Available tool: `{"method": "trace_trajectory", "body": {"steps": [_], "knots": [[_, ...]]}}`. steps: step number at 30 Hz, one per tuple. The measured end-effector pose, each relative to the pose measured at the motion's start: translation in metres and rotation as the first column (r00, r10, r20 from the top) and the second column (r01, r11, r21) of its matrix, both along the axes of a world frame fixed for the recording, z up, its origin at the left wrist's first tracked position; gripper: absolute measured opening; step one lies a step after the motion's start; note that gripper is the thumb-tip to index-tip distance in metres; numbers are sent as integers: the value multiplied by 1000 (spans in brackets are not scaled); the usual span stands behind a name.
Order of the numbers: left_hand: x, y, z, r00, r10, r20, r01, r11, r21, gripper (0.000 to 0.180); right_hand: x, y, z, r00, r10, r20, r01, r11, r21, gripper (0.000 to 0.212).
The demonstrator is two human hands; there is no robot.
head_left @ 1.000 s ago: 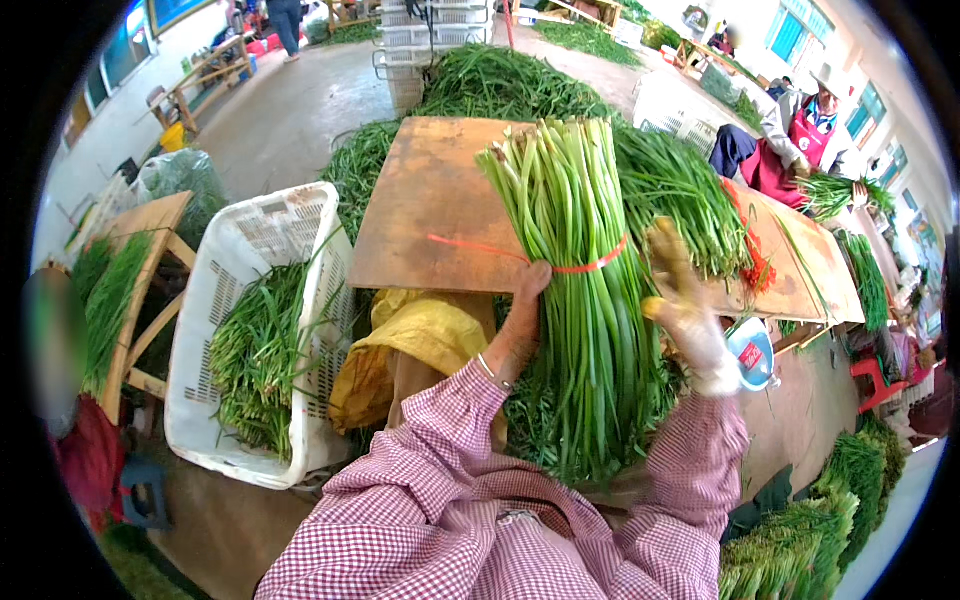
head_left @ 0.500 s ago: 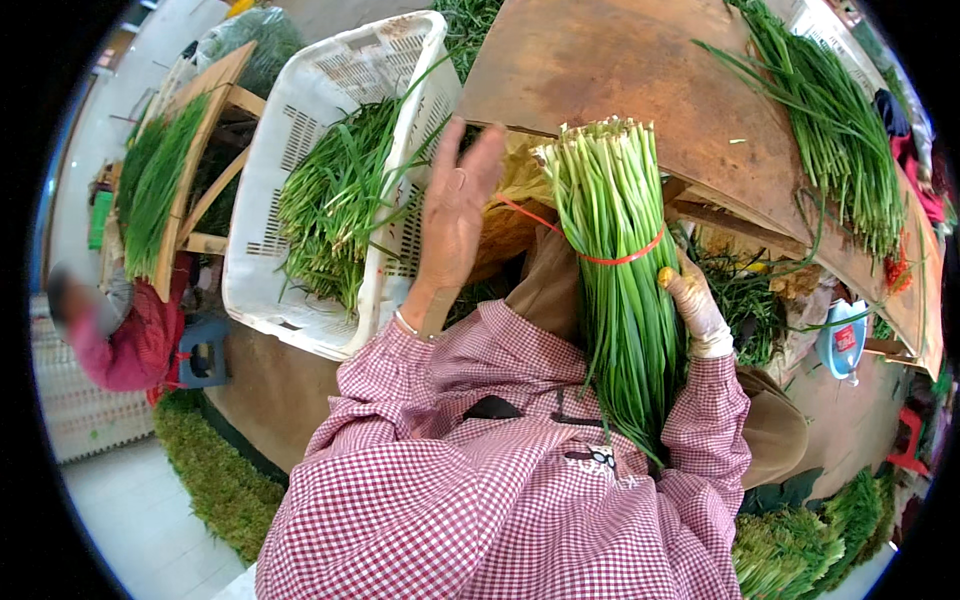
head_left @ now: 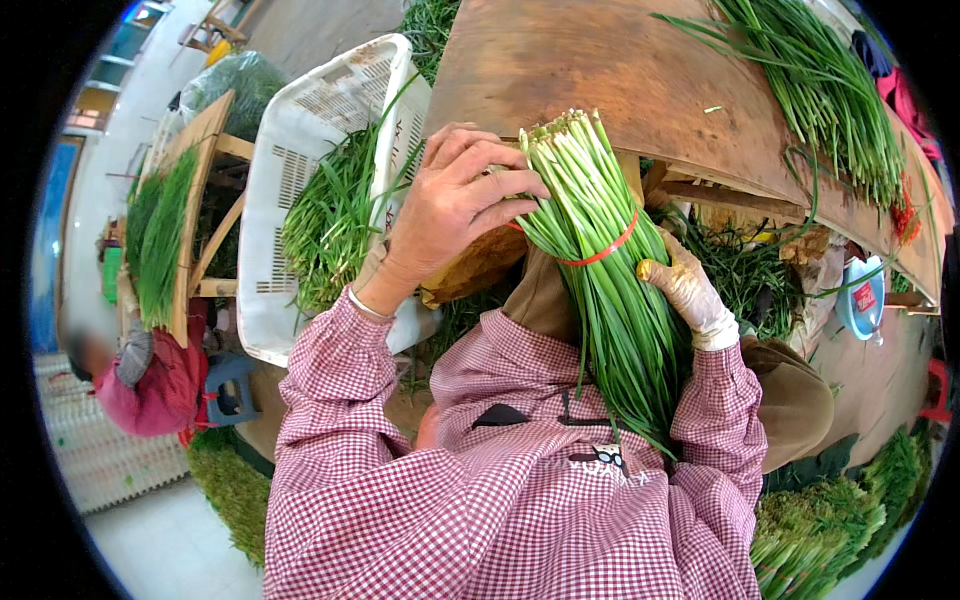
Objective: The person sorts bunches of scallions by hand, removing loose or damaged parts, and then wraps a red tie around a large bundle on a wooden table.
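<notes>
A thick bunch of garlic chives point(head_left: 615, 290) leans upright against my lap, pale cut ends at the top and green leaves hanging down. A red tie point(head_left: 603, 250) circles its stems. My right hand point(head_left: 687, 285), in a pale, stained glove, clasps the bunch from the right side, thumb in front. Bare, my left hand point(head_left: 465, 195) reaches across to the upper left of the stems. Its bent fingers press on the stems just below the cut ends, above the tie. The left thumb is hidden.
To the left stands a white slatted crate point(head_left: 375, 130) with loose chives point(head_left: 335, 215). A wooden table point(head_left: 580, 60) spans the front, with more chives point(head_left: 820, 100) at its right. A blue plastic container point(head_left: 860, 298) hangs there. Far left, a person in red point(head_left: 155, 390) sits near another board.
My left hand has moved right from beside the bunch, where its fingers were stretched, onto the upper stems. The bunch's top tilts slightly further left; my right hand keeps its hold.
</notes>
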State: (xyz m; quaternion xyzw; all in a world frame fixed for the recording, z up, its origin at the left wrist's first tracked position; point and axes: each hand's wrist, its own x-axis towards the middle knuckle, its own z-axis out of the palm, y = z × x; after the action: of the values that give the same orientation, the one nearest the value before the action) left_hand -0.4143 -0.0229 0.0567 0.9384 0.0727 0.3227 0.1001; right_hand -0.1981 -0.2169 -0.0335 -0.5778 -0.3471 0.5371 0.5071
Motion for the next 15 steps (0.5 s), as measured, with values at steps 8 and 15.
{"method": "trace_trajectory", "body": {"steps": [8, 15], "knots": [[-4, 10, 11, 993, -59, -99, 73, 985, 154, 20, -3, -1, 2, 999, -36, -24, 35, 999, -6, 89], [-3, 14, 7, 996, -49, -71, 54, 995, 79, 17, -2, 0, 4, 998, -13, 55, 14, 1000, -18, 87]]}}
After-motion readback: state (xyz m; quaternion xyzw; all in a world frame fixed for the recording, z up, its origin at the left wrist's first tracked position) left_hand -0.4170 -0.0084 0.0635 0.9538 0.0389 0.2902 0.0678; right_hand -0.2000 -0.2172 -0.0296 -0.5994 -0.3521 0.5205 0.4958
